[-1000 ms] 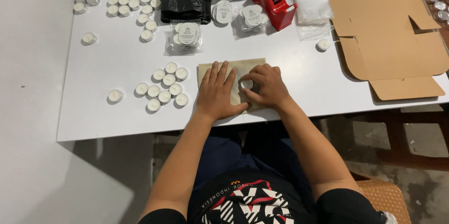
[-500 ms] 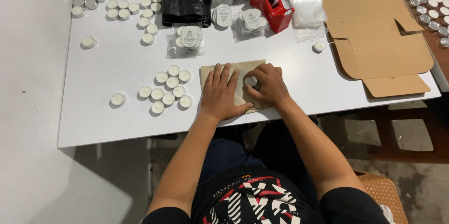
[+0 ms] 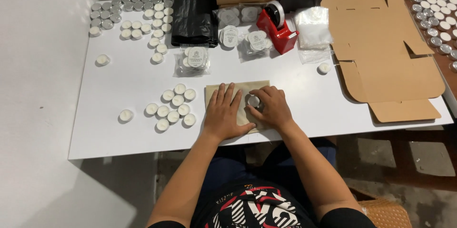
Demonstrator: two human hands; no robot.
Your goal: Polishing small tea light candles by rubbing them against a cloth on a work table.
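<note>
Both hands were laid on a flat brown paper bag (image 3: 236, 95) near the front edge of the white table (image 3: 119, 137). The left hand (image 3: 224, 112) was spread wide, palm down, fingers splayed, pinning the bag's left half. The right hand (image 3: 270, 109) was curled narrow, its fingertips closed around a small round tealight (image 3: 253, 101) set on the bag's right half.

Against the frames of half a second and a second before, almost nothing had shifted: the left palm had stayed flat in the same place and the tealight was kept under the right fingertips at the same spot on the bag. The work in hand could thus be judged as paused at one step, with pressing and positioning continued rather than completed.

Just left of the bag, a cluster of white tealights (image 3: 173, 105) was grouped, close but apart from the left hand. Bare tabletop was left between the bag and the sealed packets (image 3: 193, 60) farther back. A red tape dispenser (image 3: 277, 27) and a black plastic bag (image 3: 194, 12) were set well behind. To the right, flattened cardboard (image 3: 385, 51) was spread near the table's right edge, with a clear strip beside the right wrist. Little room was left in front, where the bag was almost at the near edge.
</note>
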